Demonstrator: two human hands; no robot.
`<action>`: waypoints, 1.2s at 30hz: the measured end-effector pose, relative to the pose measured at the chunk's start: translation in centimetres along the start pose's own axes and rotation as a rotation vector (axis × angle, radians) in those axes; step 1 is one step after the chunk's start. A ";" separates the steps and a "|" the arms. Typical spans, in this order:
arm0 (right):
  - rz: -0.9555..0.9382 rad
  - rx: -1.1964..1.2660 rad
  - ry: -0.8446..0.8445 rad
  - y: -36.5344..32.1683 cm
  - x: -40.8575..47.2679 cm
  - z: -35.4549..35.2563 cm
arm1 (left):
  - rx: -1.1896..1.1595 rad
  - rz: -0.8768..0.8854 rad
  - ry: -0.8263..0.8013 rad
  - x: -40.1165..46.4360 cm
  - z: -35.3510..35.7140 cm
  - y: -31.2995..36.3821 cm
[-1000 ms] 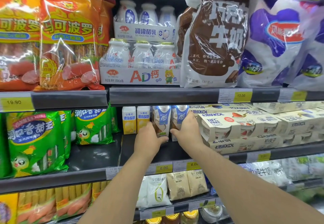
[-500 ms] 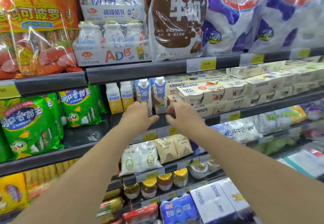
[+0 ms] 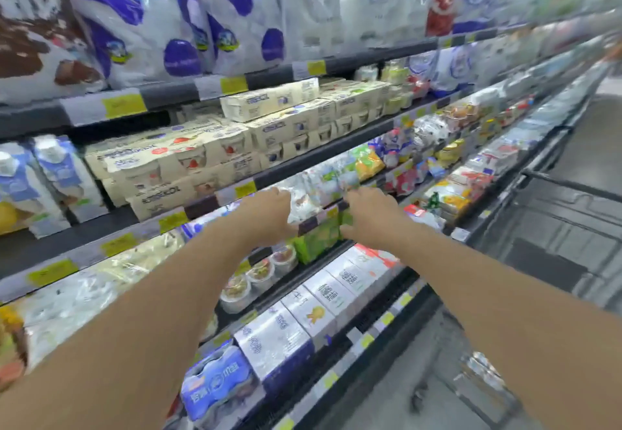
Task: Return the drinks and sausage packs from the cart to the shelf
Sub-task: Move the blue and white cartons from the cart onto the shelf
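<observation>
Two blue-and-white drink cartons [image 3: 57, 174] stand upright on the shelf [image 3: 101, 227] at the far left. My left hand [image 3: 266, 214] and my right hand [image 3: 370, 217] are stretched forward side by side in front of the shelf edge, well to the right of the cartons. Both are empty, fingers loosely curled and apart. The black wire cart [image 3: 565, 227] is at the right edge, its contents blurred. No sausage pack shows in this blurred view.
Cream yogurt multipacks [image 3: 286, 126] fill the shelf right of the cartons. Large purple-and-white bags [image 3: 161, 26] sit on the shelf above. Lower shelves hold green packs [image 3: 316, 241], cups [image 3: 259, 275] and boxed milk [image 3: 296, 328]. Grey aisle floor [image 3: 404, 396] lies lower right.
My hands have let go of the blue drink cartons and pulled back from the shelf. The view has swung right, so the cartons now sit far left and the cart appears.
</observation>
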State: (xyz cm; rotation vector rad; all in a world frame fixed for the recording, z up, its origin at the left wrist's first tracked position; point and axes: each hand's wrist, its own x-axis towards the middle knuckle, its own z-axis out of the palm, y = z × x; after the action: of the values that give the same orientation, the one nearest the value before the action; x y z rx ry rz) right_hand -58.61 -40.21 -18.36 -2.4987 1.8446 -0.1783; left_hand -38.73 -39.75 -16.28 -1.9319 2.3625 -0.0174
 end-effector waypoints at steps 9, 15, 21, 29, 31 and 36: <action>0.349 -0.089 -0.023 22.3 -10.6 -0.7 | -0.021 0.339 -0.031 8.4 0.4 23.6; 0.539 -0.091 -0.056 32.9 -13.1 1.1 | -0.088 0.581 -0.078 13.6 1.6 36.6; 0.695 -0.084 -0.099 42.5 -11.2 3.8 | -0.105 0.732 -0.127 23.6 4.5 45.2; 0.862 -0.036 -0.162 52.4 -6.5 10.4 | -0.065 0.890 -0.248 35.3 11.0 54.5; 0.891 0.002 -0.225 54.6 -6.1 13.1 | -0.039 0.915 -0.295 37.3 14.1 56.8; 0.936 0.087 -0.383 58.2 -6.4 21.4 | 0.063 0.974 -0.446 39.1 23.4 60.3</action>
State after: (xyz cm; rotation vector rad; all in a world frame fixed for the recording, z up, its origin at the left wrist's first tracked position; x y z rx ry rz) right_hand -113.40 -52.28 -45.47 -1.2593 2.4646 0.2245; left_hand -103.51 -64.79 -46.01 -0.5094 2.6167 0.3504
